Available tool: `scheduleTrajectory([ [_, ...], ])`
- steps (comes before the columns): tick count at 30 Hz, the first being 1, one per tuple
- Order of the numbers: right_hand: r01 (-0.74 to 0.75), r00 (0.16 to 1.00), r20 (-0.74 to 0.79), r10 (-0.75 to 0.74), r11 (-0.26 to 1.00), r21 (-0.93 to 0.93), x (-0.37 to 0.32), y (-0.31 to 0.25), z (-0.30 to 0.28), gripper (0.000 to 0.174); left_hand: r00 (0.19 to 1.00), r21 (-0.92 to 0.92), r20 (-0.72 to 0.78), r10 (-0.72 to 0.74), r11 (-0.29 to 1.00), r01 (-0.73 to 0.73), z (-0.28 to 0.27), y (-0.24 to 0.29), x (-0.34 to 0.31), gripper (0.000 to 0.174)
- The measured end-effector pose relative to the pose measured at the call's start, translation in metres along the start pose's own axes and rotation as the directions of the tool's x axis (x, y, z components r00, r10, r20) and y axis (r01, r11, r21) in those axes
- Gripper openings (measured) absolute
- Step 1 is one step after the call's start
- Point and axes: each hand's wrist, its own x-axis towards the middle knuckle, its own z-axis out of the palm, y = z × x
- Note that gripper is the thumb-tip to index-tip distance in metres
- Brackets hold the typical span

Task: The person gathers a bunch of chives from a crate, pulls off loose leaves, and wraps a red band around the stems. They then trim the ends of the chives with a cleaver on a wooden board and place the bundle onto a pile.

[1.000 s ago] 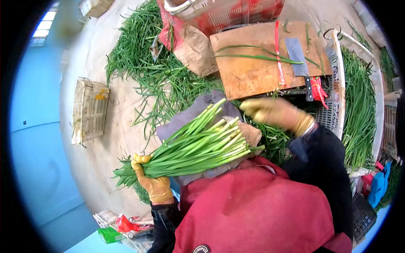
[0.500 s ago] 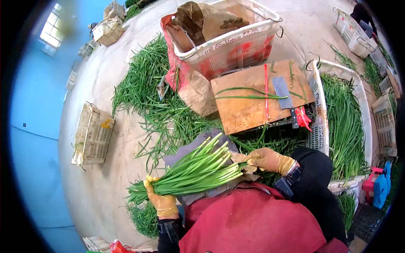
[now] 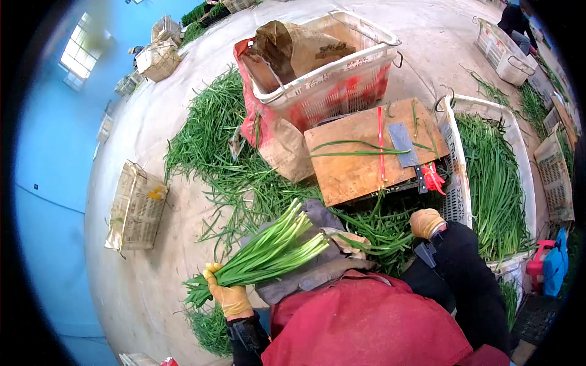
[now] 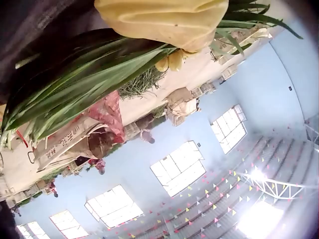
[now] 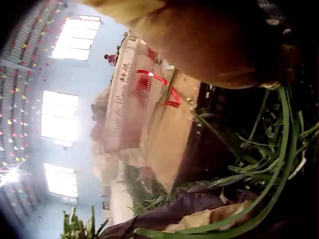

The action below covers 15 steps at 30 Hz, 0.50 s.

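In the head view my gloved left hand grips a bunch of garlic chives by its leafy end, pale cut ends pointing up and right over my lap. Its glove and the dark leaves fill the upper left wrist view. My gloved right hand is curled low beside the white crate, over loose greens. From under its fingers a few long chive leaves trail down and curve left in the right wrist view. Its fingertips are hidden there.
A wooden board ahead carries a cleaver, a red tie and stray leaves. At right stands a crate full of chives. A red-stained crate stands behind the board, and a leaf heap lies left on the floor.
My right hand swept in to the bunch's cut ends, then drew away right and down toward the crate with a few leaves. The left hand keeps its grip. The head view has tilted up.
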Motion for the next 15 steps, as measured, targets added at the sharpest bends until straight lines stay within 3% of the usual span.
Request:
scheduleTrajectory([
  [3,-0.02,0.996,0.091,0.018,1.0,0.02,-0.004,-0.011,-0.018,0.03,0.998,-0.007,-0.048,0.028,1.0,-0.028,-0.002,0.001,0.003,0.019],
  [5,0.3,0.938,-0.228,-0.261,0.942,0.153,-0.025,-0.029,-0.039,0.054,0.998,-0.032,-0.058,0.018,0.999,-0.02,-0.011,0.001,0.006,0.019],
  [6,0.546,0.81,-0.444,-0.383,0.771,0.33,-0.024,-0.039,-0.035,0.061,0.999,-0.044,-0.048,0.003,0.999,-0.005,-0.016,0.002,0.009,0.019],
  [7,0.702,0.703,-0.539,-0.464,0.575,0.421,-0.022,-0.062,-0.04,0.075,0.999,-0.053,-0.038,-0.014,0.999,0.012,-0.019,0.002,0.011,0.019],
  [9,0.813,0.576,-0.591,-0.565,0.319,0.488,-0.022,-0.111,-0.047,0.075,1.0,-0.069,-0.021,-0.018,0.998,0.016,-0.019,-0.001,0.012,0.019],
  [11,0.795,0.569,-0.59,-0.573,0.2,0.572,-0.02,-0.15,-0.043,0.065,1.0,-0.068,-0.019,-0.013,0.998,0.012,-0.018,0.001,0.012,0.019],
  [12,0.751,0.61,-0.552,-0.568,0.192,0.631,-0.002,-0.164,-0.029,0.055,1.0,-0.062,-0.023,-0.011,0.998,0.01,-0.017,0.002,0.013,0.019],
  [14,0.488,0.751,-0.332,-0.571,0.14,0.862,0.0,-0.176,-0.035,0.035,1.0,-0.007,-0.009,0.027,1.0,-0.027,-0.002,-0.001,0.007,0.018],
  [15,0.231,0.802,-0.131,-0.583,0.101,0.968,-0.02,-0.168,-0.062,0.026,0.999,0.022,0.011,0.047,0.999,-0.048,0.002,-0.002,0.009,0.018],
])
